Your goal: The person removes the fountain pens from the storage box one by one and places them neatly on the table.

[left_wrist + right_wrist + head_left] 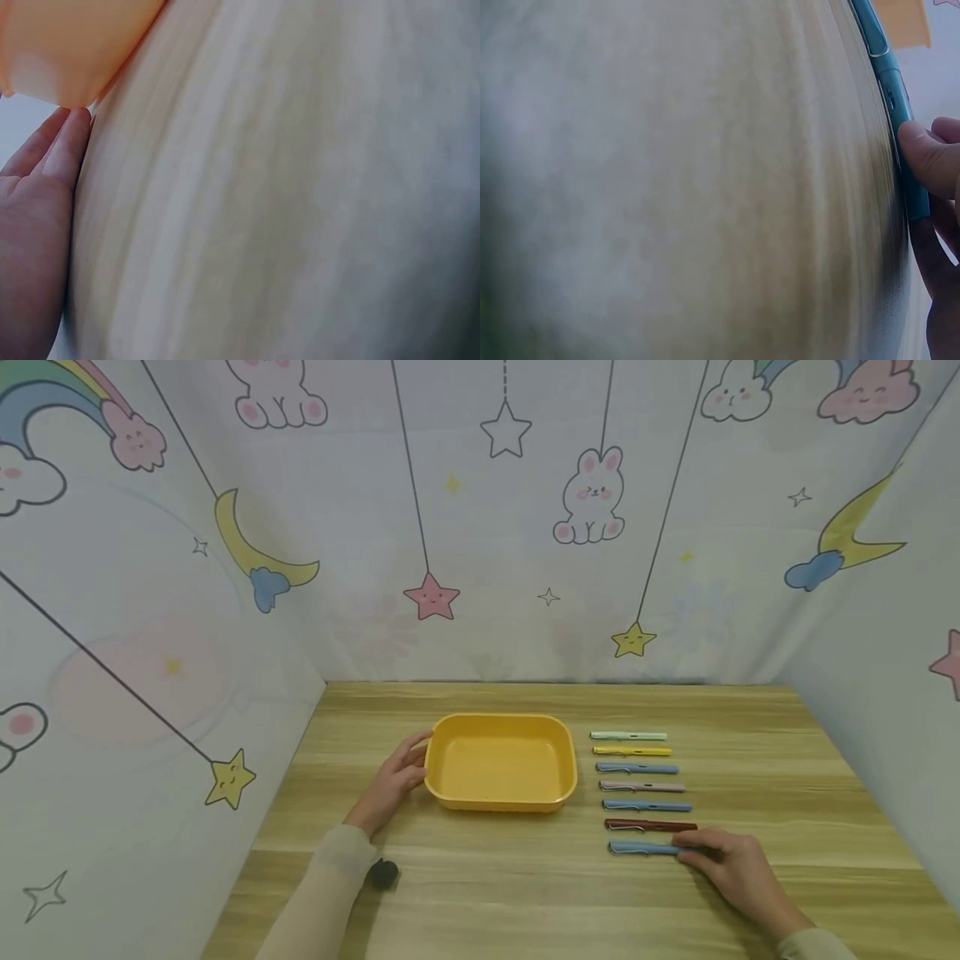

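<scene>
A yellow plastic tray [498, 805] with rounded corners stands at the middle of the table. My left hand [388, 785] touches its left side, and in the left wrist view the straight fingers [69, 142] meet the tray wall [56, 64]. To the right of the tray, several capped pens lie in a column. My right hand [738, 867] pinches the right end of the nearest one, a blue pen [641, 848], between thumb and fingers; the right wrist view shows the thumb [930, 157] on its barrel [889, 82]. Just beyond it is a dark red pen [648, 826].
Farther back in the column lie another blue pen [648, 806], a pinkish pen [645, 787], a lighter blue pen [639, 768], a yellow pen [633, 751] and a pale green pen [628, 736]. A small black round object [384, 874] shows beside the left sleeve. Printed curtains enclose the table.
</scene>
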{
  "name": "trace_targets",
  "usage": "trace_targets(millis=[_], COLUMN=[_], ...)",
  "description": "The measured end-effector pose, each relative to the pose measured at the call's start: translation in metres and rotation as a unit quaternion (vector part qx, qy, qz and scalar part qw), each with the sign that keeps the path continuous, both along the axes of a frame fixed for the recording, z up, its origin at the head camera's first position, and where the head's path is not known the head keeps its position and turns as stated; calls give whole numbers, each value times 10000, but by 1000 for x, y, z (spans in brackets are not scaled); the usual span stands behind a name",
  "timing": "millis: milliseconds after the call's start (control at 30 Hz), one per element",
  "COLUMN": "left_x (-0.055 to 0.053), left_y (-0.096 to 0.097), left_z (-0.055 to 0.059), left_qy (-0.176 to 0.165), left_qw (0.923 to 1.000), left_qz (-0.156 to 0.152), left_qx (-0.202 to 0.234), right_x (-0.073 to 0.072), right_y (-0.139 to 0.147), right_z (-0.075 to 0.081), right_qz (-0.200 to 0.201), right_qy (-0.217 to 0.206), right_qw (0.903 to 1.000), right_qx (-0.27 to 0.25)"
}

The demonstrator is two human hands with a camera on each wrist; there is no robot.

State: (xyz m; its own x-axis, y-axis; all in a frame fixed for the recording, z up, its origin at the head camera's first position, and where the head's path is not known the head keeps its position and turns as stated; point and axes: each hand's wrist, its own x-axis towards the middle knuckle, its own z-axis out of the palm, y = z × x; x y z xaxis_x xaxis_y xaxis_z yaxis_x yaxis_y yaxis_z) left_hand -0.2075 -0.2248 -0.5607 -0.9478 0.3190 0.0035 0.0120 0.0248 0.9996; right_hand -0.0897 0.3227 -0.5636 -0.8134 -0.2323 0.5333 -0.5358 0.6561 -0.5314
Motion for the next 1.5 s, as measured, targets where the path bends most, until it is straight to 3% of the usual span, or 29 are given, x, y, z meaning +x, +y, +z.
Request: trace_targets(millis=[933, 1200, 1333, 1500], left_x=[1, 1, 1, 2], left_y=[2, 0, 0, 0], left_z=[3, 1, 1, 2], left_qy=[-17, 55, 17, 4], left_qw=[10000, 10000, 10000, 10000], left_qz=[12, -25, 0, -13], left_qx=[-8, 26, 38, 33], right_x=[4, 1, -6, -18], right_y=[-1, -4, -8, -20], right_z=[4, 18, 26, 37], right_qz=[-231, -504, -383, -84], right_qy=[37, -769, -1172, -1336], right_qw=[9997, 9951, 9902, 9859], right_qx=[-72, -374, -649, -1007])
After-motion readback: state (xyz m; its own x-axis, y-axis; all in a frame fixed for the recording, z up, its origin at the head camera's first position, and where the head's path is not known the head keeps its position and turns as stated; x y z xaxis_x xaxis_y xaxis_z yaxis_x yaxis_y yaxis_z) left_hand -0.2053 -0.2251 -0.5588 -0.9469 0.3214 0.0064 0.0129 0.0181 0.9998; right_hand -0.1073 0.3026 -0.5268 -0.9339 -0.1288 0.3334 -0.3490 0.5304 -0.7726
